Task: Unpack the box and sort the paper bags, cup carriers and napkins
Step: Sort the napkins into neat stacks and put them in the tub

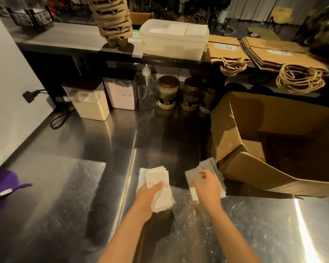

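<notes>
Napkin stack (pixel 159 184) gripped in left hand (pixel 147 196), thumb on top, over steel counter (pixel 74 168). Right hand (pixel 207 186) over loose napkins (pixel 193 174) beside open box (pixel 270 118); fingers bent, grip cannot tell. Far shelf (pixel 70 39): stacked cup carriers (pixel 112 19), napkin tub (pixel 174 41), paper bags (pixel 277 54) flat.

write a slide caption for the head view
The left hand grips a napkin stack while the right hand hovers over loose napkins beside the open cardboard box on a steel counter.
</notes>
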A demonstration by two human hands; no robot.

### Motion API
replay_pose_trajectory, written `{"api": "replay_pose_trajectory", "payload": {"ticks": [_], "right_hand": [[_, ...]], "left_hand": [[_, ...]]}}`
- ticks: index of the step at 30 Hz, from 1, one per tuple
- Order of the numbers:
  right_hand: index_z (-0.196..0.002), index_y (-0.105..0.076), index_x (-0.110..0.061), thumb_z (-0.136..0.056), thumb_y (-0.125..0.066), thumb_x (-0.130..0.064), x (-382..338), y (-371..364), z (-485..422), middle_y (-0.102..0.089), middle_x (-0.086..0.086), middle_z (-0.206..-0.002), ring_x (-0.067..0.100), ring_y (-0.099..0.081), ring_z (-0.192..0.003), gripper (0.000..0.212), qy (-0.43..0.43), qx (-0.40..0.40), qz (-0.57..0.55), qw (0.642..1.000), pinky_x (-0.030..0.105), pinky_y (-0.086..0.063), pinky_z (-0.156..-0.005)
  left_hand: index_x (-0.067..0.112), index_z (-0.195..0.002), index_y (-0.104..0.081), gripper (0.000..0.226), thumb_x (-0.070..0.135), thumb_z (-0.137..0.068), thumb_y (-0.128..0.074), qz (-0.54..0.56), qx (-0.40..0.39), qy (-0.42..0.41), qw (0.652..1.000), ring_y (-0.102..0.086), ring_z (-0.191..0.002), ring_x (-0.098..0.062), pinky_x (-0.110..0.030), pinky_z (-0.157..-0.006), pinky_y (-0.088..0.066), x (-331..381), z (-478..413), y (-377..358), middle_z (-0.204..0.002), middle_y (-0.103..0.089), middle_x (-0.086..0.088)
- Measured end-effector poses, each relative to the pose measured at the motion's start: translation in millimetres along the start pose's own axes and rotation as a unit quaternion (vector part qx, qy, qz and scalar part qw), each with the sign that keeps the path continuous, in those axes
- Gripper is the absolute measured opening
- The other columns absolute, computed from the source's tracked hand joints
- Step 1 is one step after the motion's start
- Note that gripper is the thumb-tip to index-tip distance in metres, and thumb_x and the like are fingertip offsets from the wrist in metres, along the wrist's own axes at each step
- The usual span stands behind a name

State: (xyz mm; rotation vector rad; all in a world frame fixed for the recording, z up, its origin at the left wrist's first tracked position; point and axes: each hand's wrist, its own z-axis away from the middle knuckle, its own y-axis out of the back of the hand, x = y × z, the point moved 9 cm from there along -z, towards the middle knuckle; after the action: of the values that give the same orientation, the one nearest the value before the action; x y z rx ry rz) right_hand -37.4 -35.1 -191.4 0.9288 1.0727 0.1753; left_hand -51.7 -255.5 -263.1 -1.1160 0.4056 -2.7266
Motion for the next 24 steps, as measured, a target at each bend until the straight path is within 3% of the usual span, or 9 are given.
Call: {"api": "replay_pose_trajectory", "payload": {"ticks": [4,12,15,18,20,24], "right_hand": [[-0.136,-0.045,-0.020,-0.091,-0.060,-0.030,19,23,-14,-0.047,0.008,-0.135,0.031,-0.045,-0.122,0.049,-0.013,0.027,0.116,0.993,0.044,-0.042,-0.098],[-0.136,-0.044,-0.021,-0.089,-0.063,-0.026,19,17,-14,-0.052,0.006,-0.133,0.028,-0.046,-0.123,0.051,-0.002,0.023,0.145,0.989,0.045,-0.042,-0.099],[-0.127,-0.050,-0.019,-0.088,-0.065,-0.024,17,12,-13,-0.058,0.004,-0.123,0.025,-0.053,-0.114,0.041,0.005,0.013,0.117,0.993,0.044,-0.048,-0.096],[-0.114,-0.059,-0.017,-0.091,-0.061,-0.025,18,4,-11,-0.066,0.002,-0.105,0.016,-0.062,-0.090,0.024,0.007,-0.014,0.083,0.996,0.034,-0.056,-0.081],[-0.110,-0.061,-0.015,-0.093,-0.057,-0.025,20,-2,-10,-0.066,0.003,-0.100,0.014,-0.061,-0.083,0.020,0.002,-0.036,0.073,0.997,0.025,-0.051,-0.070],[-0.106,-0.061,-0.012,-0.098,-0.047,-0.021,24,-7,-10,-0.066,0.006,-0.098,0.014,-0.057,-0.079,0.018,-0.008,-0.055,0.057,0.997,0.025,-0.046,-0.067]], "left_hand": [[0.017,-0.132,-0.048,0.043,0.017,-0.092,-0.064,0.028,-0.004,0.005,1.000,-0.060,-0.108,-0.040,-0.040,-0.058,-0.057,1,2,4,-0.124,-0.059,-0.022],[0.015,-0.130,-0.049,0.039,0.019,-0.094,-0.063,0.001,-0.003,0.021,1.000,-0.059,-0.107,-0.038,-0.041,-0.064,-0.056,-4,6,1,-0.120,-0.058,-0.020],[0.017,-0.131,-0.049,0.041,0.021,-0.093,-0.064,-0.001,0.003,0.015,1.000,-0.059,-0.108,-0.038,-0.042,-0.066,-0.056,-4,7,4,-0.121,-0.058,-0.020],[0.015,-0.130,-0.051,0.039,0.019,-0.093,-0.063,0.007,0.003,0.016,1.000,-0.060,-0.108,-0.039,-0.044,-0.071,-0.056,-4,9,3,-0.119,-0.060,-0.020],[0.014,-0.126,-0.052,0.033,0.016,-0.094,-0.062,0.009,-0.001,0.013,1.000,-0.060,-0.104,-0.037,-0.044,-0.071,-0.056,-2,11,0,-0.114,-0.061,-0.019],[0.014,-0.126,-0.051,0.032,0.017,-0.095,-0.060,0.006,-0.005,0.014,1.000,-0.060,-0.102,-0.036,-0.044,-0.072,-0.055,-1,13,-2,-0.111,-0.060,-0.018]]}}
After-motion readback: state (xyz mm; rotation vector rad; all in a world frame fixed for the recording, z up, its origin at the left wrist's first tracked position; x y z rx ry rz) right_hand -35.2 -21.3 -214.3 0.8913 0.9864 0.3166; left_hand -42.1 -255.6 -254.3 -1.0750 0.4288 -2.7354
